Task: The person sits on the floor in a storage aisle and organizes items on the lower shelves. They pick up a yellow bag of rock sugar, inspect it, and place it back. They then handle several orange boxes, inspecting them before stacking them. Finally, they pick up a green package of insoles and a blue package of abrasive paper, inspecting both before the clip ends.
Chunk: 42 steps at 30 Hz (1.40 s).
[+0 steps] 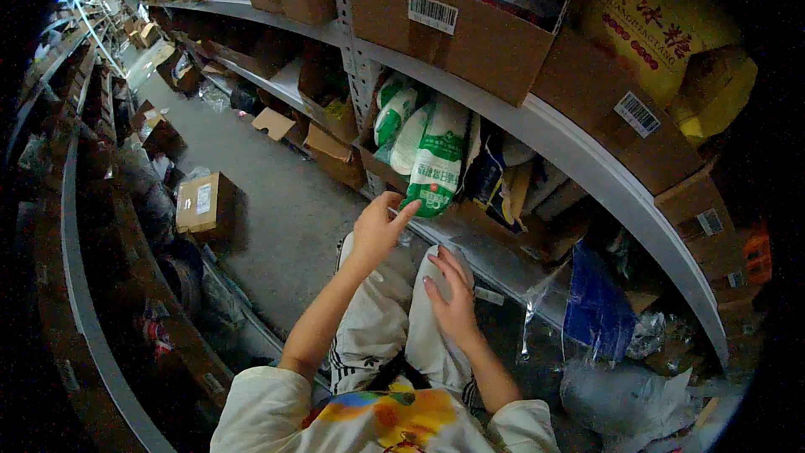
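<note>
My left hand (381,224) is at the lower end of a green and white plastic-wrapped package (440,160), its thumb and fingers close to the package's edge; whether it grips it I cannot tell. The package leans out of a cardboard box on a lower shelf, beside similar green and white packages (395,110). My right hand (449,296) is lower and to the right, above my right knee, with its fingers apart and nothing in it.
Metal shelves with cardboard boxes (402,31) curve over the right side. A taped carton (204,201) stands on the aisle floor at left. A blue package (597,305) and clear plastic bags (616,390) lie at lower right. More shelving (75,251) runs along the left.
</note>
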Each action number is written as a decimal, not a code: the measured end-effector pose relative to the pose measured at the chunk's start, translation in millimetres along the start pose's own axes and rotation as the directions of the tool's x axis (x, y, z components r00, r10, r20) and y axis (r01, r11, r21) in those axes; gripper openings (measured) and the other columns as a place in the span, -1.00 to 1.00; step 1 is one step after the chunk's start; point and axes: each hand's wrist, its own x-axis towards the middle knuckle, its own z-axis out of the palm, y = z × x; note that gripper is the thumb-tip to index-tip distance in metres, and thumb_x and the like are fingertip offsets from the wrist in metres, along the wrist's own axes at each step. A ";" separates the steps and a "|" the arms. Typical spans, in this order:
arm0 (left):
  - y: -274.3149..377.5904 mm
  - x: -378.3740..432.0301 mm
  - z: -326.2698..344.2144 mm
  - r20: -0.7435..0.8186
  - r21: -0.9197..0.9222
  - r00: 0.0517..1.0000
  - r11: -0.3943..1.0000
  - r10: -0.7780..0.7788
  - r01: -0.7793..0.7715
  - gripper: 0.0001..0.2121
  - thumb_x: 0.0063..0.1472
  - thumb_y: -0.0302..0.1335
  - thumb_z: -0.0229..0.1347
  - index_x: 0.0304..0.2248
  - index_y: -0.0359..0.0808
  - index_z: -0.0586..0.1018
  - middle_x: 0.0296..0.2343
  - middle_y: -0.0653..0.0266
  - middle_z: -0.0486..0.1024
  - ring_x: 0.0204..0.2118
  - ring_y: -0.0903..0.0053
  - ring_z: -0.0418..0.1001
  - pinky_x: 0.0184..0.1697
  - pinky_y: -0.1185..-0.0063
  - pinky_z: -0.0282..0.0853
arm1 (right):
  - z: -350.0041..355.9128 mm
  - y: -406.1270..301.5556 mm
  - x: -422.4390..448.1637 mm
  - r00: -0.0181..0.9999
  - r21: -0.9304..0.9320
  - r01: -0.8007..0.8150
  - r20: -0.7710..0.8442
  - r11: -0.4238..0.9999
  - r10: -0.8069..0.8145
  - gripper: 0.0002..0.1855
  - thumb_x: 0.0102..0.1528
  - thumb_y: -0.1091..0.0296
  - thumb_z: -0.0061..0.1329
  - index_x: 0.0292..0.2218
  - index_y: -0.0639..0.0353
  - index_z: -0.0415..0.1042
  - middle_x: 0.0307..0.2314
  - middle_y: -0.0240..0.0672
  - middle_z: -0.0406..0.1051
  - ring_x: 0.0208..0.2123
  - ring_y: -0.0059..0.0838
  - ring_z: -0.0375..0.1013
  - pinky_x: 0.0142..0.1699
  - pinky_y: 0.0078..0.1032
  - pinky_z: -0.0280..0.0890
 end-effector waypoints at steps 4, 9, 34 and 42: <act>-17.1 9.7 5.7 0.063 -0.072 0.998 0.997 0.017 -0.012 -0.63 -0.09 -0.22 0.10 -0.40 -0.39 0.44 -0.61 0.18 0.43 -0.55 0.48 0.40 -0.50 0.59 0.27 | 8.2 11.6 6.0 0.999 0.067 -0.010 -0.035 0.998 0.012 -0.66 -0.05 0.42 -0.13 -0.18 0.24 0.25 -0.08 -0.15 0.11 -0.02 -0.25 0.08 0.02 -0.44 -0.02; -19.2 20.8 -4.5 0.045 0.040 0.984 0.984 0.172 -0.174 -0.66 -0.13 -0.25 0.13 -0.46 -0.39 0.46 -0.60 0.13 0.44 -0.55 0.45 0.41 -0.49 0.57 0.28 | 11.0 29.6 -2.5 0.999 0.047 0.029 0.012 0.998 -0.030 -0.70 -0.05 0.43 -0.14 -0.21 0.24 0.27 -0.10 -0.15 0.14 -0.03 -0.26 0.10 0.01 -0.47 0.00; -11.9 -3.6 -22.7 -0.393 -0.326 0.910 0.905 0.134 -0.274 -0.82 -0.01 -0.51 0.06 -0.41 -0.41 0.38 -0.56 0.32 0.41 -0.51 0.72 0.33 -0.45 0.75 0.24 | 34.7 52.3 -57.0 0.949 0.012 0.130 0.289 0.991 -0.128 -0.81 -0.06 0.40 -0.12 -0.34 0.22 0.36 -0.44 -0.21 0.36 -0.41 -0.35 0.37 -0.31 -0.56 0.25; 13.9 -9.9 -61.7 -0.540 -0.329 0.824 0.858 0.172 -0.395 -0.83 0.02 -0.55 0.02 -0.35 -0.40 0.38 -0.53 0.34 0.42 -0.50 0.77 0.33 -0.46 0.80 0.21 | 1.8 81.9 -25.1 0.986 0.296 -0.167 0.078 0.940 0.151 -0.75 0.02 0.33 -0.19 -0.24 0.24 0.28 -0.36 -0.30 0.35 -0.36 -0.51 0.36 -0.30 -0.59 0.25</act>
